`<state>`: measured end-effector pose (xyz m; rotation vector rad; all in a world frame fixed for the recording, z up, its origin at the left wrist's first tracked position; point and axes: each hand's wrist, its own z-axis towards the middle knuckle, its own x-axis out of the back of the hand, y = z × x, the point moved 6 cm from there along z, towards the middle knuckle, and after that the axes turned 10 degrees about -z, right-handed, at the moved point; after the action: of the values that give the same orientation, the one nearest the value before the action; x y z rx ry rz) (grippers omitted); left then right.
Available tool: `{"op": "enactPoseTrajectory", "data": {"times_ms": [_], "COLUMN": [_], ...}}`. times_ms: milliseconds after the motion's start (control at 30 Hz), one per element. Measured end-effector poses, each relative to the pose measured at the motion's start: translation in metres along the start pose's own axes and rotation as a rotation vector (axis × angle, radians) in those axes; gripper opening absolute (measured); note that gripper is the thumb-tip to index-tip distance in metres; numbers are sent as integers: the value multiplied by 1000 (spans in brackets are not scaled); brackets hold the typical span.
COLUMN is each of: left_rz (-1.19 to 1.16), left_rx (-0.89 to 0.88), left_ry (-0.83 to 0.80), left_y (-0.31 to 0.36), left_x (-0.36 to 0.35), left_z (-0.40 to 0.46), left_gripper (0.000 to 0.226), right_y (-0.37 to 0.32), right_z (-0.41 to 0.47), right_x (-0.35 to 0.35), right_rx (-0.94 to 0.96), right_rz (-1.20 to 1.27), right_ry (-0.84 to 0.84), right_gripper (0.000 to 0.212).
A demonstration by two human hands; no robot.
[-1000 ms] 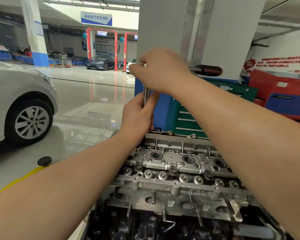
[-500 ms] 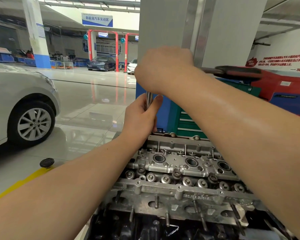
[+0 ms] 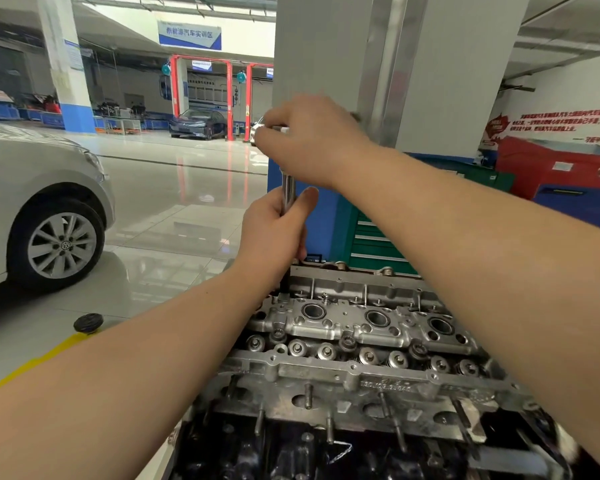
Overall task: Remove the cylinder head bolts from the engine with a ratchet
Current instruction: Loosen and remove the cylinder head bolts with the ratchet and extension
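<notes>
The bare aluminium cylinder head (image 3: 361, 327) lies in front of me, with spark plug wells and valve springs exposed. A long chrome extension bar (image 3: 287, 192) stands upright over the head's far left corner; its dark socket end (image 3: 284, 289) meets the head there. My left hand (image 3: 274, 233) grips the bar's lower part. My right hand (image 3: 312, 143) grips the ratchet head (image 3: 262, 131) at the top of the bar. The ratchet's handle is hidden behind my right hand and forearm. The bolt under the socket is hidden.
A silver car (image 3: 39, 209) stands on the glossy floor to the left, with a black round pad (image 3: 88, 322) and a yellow floor line (image 3: 28, 368) nearer me. Behind the engine rise a grey pillar (image 3: 361, 81), a green tool cabinet (image 3: 371, 244) and red equipment (image 3: 561, 174).
The ratchet's black and red handle, which stuck out to the right of my right hand, has swung out of sight behind my right arm. My left hand stays on the bar.
</notes>
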<state>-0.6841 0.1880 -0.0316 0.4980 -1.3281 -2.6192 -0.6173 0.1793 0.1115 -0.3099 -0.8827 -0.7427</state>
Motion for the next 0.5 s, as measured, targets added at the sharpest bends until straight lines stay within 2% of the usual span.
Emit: {"op": "enactPoseTrajectory", "data": {"times_ms": [67,100,167,233,333,433,500], "left_rz": [-24,-26,-12,-10,-90,-111,-126], "left_rx": [5,7,10,30,85,102,110], "left_ry": [-12,-17,-9,11,9,-34,-50], "left_y": [0,0,0,-1,-4,-5,-6], "left_x": [1,0,-2,-2,-3,-8,-11], "left_z": [-1,-1,-2,-1,2,2,1], "left_gripper": [39,39,43,47,47,45,46], "right_y": [-6,-8,-9,-8,0,13,20], "right_z": [4,5,6,10,13,4,-3], "right_x": [10,13,13,9,0,-4,-6], "right_rx": [-77,-90,-105,-101,-14,80,79], "right_rz": [-404,-519,-615,-594,-308,210,407], "right_ry": [32,30,16,41,-24,-108,-69], "right_gripper": [26,21,19,31,49,35,27]}}
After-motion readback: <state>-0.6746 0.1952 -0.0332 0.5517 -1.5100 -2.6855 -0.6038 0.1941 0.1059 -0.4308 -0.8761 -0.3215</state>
